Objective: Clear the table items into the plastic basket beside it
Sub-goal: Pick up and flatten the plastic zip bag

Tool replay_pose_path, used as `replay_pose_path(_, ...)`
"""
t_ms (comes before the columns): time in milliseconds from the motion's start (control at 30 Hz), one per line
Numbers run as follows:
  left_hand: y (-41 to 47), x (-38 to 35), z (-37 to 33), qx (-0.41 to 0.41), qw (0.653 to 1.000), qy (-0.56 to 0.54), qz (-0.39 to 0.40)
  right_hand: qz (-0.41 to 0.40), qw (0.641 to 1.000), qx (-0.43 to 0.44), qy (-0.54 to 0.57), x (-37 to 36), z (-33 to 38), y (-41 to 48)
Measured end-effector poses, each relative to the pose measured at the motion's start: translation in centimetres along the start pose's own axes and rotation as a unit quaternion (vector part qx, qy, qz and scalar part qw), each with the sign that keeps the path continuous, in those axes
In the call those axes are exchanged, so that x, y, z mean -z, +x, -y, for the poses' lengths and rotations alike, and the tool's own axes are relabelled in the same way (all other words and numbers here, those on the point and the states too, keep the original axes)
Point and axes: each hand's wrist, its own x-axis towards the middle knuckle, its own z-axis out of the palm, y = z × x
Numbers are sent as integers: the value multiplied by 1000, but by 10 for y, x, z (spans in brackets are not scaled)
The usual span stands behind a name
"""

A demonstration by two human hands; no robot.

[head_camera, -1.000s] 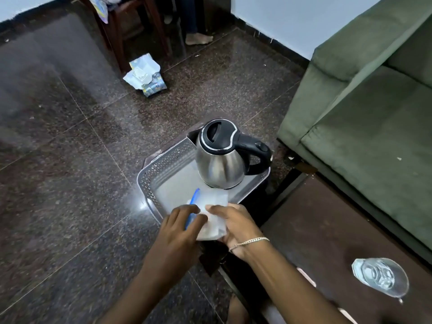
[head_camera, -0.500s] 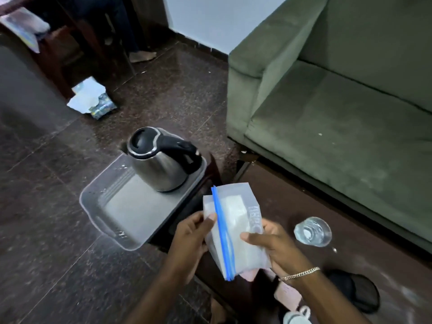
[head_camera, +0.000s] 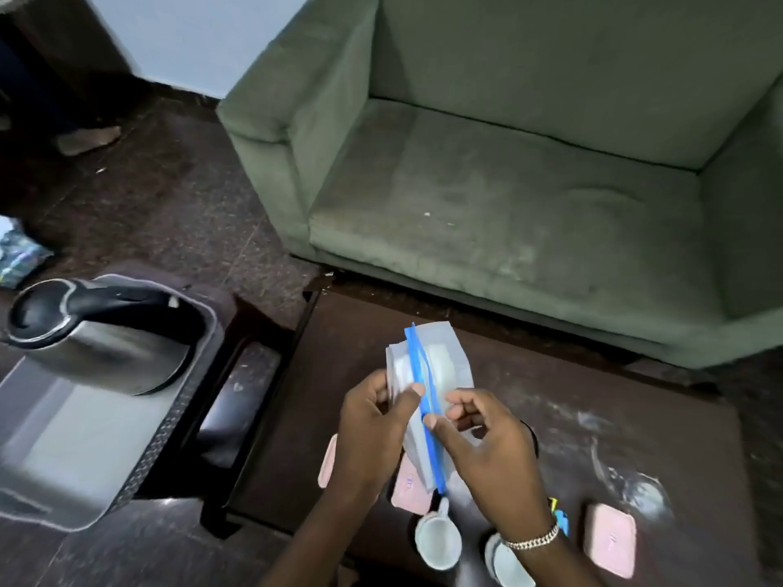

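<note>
Both hands hold a clear zip bag (head_camera: 445, 358) with a blue seal strip and something white inside, above the dark wooden table (head_camera: 551, 400). My left hand (head_camera: 373, 430) grips its left edge. My right hand (head_camera: 487, 442) pinches the blue strip between thumb and fingers. The grey plastic basket (head_camera: 106, 451) stands at the left on a low dark stool, with a steel kettle (head_camera: 97, 336) in it. On the table below my hands lie pink coasters (head_camera: 610, 540) and two white cups (head_camera: 438, 540).
A green sofa (head_camera: 508, 197) runs behind the table. The floor is dark polished stone (head_camera: 169, 197). A crumpled packet (head_camera: 17, 256) lies at the left edge. A blurred clear glass (head_camera: 640, 493) stands on the table at the right.
The bag has come away from the basket and over to the table, still in both hands. The view has swung right, so the basket and kettle now sit at the left.
</note>
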Motion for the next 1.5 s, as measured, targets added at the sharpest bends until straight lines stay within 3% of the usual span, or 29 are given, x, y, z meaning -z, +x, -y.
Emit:
replay_pose_path(200,-8,-33,-7,-8,998,53,11,-69,997,18,-43,28,-13,3)
replay_pose_path(300,-12,-40,-13,-12,990,130,-57,-63,998,6,1,43,-13,5)
replay_pose_path(467,-19,-54,-29,-115,950,250,-149,-17,996,1,83,65,-1,10)
replay_pose_path(600,-20,-58,-45,-224,935,242,-133,-4,993,-13,121,71,8,16)
replay_pose_path(700,-16,-57,-56,-279,905,304,-103,-53,988,-19,144,74,9,22)
replay_pose_path(767,-14,-54,-62,-287,898,318,-99,-107,988,4,109,80,8,25)
replay_pose_path(867,-12,-50,-68,-301,891,322,-108,-154,983,94,-42,95,13,22)
replay_pose_path(933,-15,-53,-73,-308,887,326,-107,-118,972,125,-160,101,24,16)
replay_pose_path(1033,-25,-63,-78,-315,882,338,-89,-72,944,64,-314,105,52,4)
replay_pose_path(1233,-44,-75,-88,-295,884,363,-18,-30,993,-53,-104,100,99,-18)
replay_pose_path(1367,-41,-66,-87,-275,897,344,-44,51,986,-119,-102,89,87,-9)
replay_pose_path(1500,-52,-66,-86,-303,884,357,10,103,983,-132,-76,76,65,13)
